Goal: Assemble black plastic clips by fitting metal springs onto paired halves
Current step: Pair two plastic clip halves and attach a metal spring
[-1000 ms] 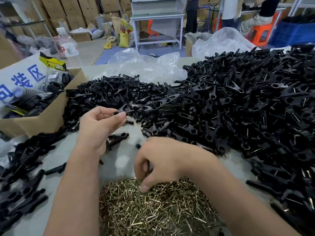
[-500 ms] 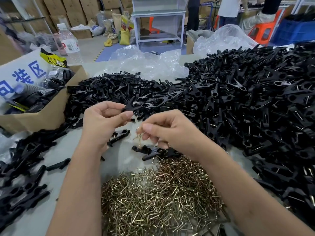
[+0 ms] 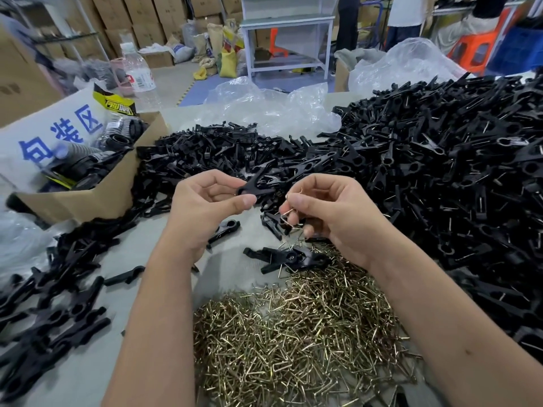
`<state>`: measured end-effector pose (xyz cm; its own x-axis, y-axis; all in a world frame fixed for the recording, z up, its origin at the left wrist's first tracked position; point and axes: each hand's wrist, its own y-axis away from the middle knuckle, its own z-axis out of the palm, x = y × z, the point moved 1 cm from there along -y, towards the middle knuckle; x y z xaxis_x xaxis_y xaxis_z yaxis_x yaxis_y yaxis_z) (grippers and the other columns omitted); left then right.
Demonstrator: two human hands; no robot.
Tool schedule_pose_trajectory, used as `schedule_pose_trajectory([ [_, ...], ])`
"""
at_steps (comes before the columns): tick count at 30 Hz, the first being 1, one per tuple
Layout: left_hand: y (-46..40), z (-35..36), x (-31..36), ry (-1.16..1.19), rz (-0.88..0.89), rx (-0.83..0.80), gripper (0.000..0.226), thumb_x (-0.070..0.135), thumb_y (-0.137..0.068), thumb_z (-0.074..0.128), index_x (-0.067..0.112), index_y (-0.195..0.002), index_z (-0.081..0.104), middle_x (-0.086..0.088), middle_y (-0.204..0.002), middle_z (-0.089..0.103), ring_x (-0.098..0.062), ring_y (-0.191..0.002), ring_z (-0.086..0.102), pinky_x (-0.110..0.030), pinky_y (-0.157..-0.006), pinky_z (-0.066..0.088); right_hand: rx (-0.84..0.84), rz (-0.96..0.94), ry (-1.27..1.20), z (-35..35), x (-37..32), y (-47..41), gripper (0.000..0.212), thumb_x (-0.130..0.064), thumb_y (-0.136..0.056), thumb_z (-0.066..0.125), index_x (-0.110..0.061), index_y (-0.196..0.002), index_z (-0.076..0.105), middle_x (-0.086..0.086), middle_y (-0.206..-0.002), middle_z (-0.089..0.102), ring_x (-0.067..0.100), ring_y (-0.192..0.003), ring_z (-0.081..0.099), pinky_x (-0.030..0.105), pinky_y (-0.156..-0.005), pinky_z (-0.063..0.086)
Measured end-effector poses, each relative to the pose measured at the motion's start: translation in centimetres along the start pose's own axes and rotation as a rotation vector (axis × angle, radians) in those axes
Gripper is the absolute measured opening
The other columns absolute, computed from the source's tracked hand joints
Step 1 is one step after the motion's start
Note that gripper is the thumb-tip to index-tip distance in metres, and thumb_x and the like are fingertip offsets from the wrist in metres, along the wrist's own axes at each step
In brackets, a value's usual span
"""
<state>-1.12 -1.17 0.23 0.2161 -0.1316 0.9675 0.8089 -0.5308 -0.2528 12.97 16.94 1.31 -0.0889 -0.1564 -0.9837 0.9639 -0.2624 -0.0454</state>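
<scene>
Grey table [image 3: 97,365] lies under our two hands. Our left hand [image 3: 202,204] pinches one black clip [image 3: 258,183] between thumb and fingers; just beside it our right hand [image 3: 332,212] pinches a few springs [image 3: 289,212], too tangled to count. Below them spreads one spring pile [image 3: 293,342]; clip heaps [image 3: 440,177] too many to count ring the table. One box [image 3: 97,195] at left holds a sign [image 3: 55,133] reading "包装区" and one yellow "PRO TAPES" label [image 3: 117,105].
</scene>
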Motion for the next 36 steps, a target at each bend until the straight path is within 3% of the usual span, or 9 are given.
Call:
schedule_pose_trajectory([
  [5, 0.2, 0.0, 0.4, 0.045, 0.003, -0.027, 0.028, 0.019, -0.059, 0.095, 0.024, -0.081, 0.079, -0.002, -0.079, 0.077, -0.013, -0.073, 0.072, -0.025, -0.071, 0.059, -0.014, -0.082, 0.180, -0.2, 0.3, -0.1, 0.005, -0.018, -0.085, 0.081, -0.016, -0.090, 0.081, 0.002, -0.086, 0.075, 0.006, -0.078, 0.065, 0.018, -0.075, 0.056],
  [9, 0.2, 0.0, 0.6, 0.144, -0.002, 0.035, 0.027, 0.013, -0.064, 0.090, 0.020, -0.085, 0.075, -0.002, -0.073, 0.075, -0.015, -0.068, 0.072, -0.025, -0.068, 0.059, -0.105, -0.034, -0.068, 0.0, 0.3, -0.1, 0.016, -0.016, -0.082, 0.076, -0.015, -0.096, 0.084, -0.003, -0.083, 0.075, 0.004, -0.071, 0.060, 0.017, -0.064, 0.048],
  [13, 0.2, -0.2, 0.7, 0.194, -0.017, 0.079, 0.025, 0.012, -0.067, 0.084, 0.015, -0.088, 0.071, -0.001, -0.069, 0.073, -0.015, -0.064, 0.067, -0.023, -0.064, 0.056, -0.081, -0.005, -0.251, 0.5, 0.5, -0.1, 0.009, -0.005, -0.079, 0.075, -0.007, -0.088, 0.075, 0.004, -0.073, 0.065, 0.011, -0.063, 0.053, 0.017, -0.052, 0.044],
  [19, 0.2, -0.3, 0.6, 0.212, -0.019, 0.087, 0.022, 0.011, -0.070, 0.083, 0.015, -0.089, 0.070, -0.001, -0.067, 0.071, -0.014, -0.065, 0.068, -0.022, -0.064, 0.056, -0.085, 0.090, -0.300, 0.3, 0.5, -0.1, 0.010, -0.007, -0.081, 0.071, -0.010, -0.081, 0.061, 0.012, -0.086, 0.072, 0.013, -0.069, 0.065, 0.017, -0.052, 0.050],
  [25, 0.2, -0.4, 0.5, 0.208, -0.043, 0.084, 0.024, 0.014, -0.069, 0.085, 0.016, -0.088, 0.071, -0.002, -0.069, 0.072, -0.014, -0.066, 0.069, -0.023, -0.066, 0.057, -0.038, 0.037, -0.017, 0.3, 0.7, -0.2, 0.020, -0.016, -0.089, 0.077, -0.013, -0.074, 0.064, 0.013, -0.083, 0.075, 0.015, -0.064, 0.063, 0.022, -0.051, 0.050],
  [27, 0.2, -0.4, 0.5, 0.207, -0.047, 0.084, 0.023, 0.014, -0.068, 0.085, 0.017, -0.086, 0.072, -0.002, -0.069, 0.072, -0.014, -0.065, 0.069, -0.023, -0.066, 0.057, -0.016, -0.051, 0.257, 0.2, 0.9, -0.3, 0.022, -0.022, -0.092, 0.078, -0.015, -0.075, 0.067, 0.003, -0.079, 0.073, 0.011, -0.064, 0.058, 0.022, -0.054, 0.048],
  [30, 0.2, -0.4, 0.6, 0.213, -0.050, 0.085, 0.021, 0.013, -0.067, 0.085, 0.019, -0.084, 0.072, -0.002, -0.069, 0.072, -0.013, -0.064, 0.069, -0.023, -0.066, 0.058, 0.020, -0.191, 0.548, 0.2, 1.0, -0.3, 0.024, -0.029, -0.090, 0.080, -0.017, -0.073, 0.067, -0.011, -0.062, 0.054, 0.005, -0.057, 0.043, 0.016, -0.055, 0.039],
  [32, 0.3, -0.3, 0.6, 0.214, -0.049, 0.082, 0.020, 0.013, -0.067, 0.085, 0.019, -0.082, 0.073, -0.002, -0.070, 0.073, -0.013, -0.064, 0.069, -0.022, -0.066, 0.058, 0.019, -0.238, 0.573, 0.2, 1.2, -0.3, 0.020, -0.026, -0.089, 0.082, -0.019, -0.076, 0.068, -0.007, -0.062, 0.058, 0.006, -0.056, 0.046, 0.017, -0.055, 0.040],
  [36, 0.3, -0.3, 0.6, 0.212, -0.048, 0.082, 0.022, 0.013, -0.067, 0.085, 0.017, -0.084, 0.071, -0.003, -0.070, 0.073, -0.013, -0.065, 0.069, -0.022, -0.066, 0.057, 0.009, -0.214, 0.538, 0.3, 1.5, -0.2, 0.019, -0.021, -0.088, 0.083, -0.028, -0.104, 0.077, 0.000, -0.074, 0.071, 0.004, -0.058, 0.054, 0.016, -0.057, 0.045],
])
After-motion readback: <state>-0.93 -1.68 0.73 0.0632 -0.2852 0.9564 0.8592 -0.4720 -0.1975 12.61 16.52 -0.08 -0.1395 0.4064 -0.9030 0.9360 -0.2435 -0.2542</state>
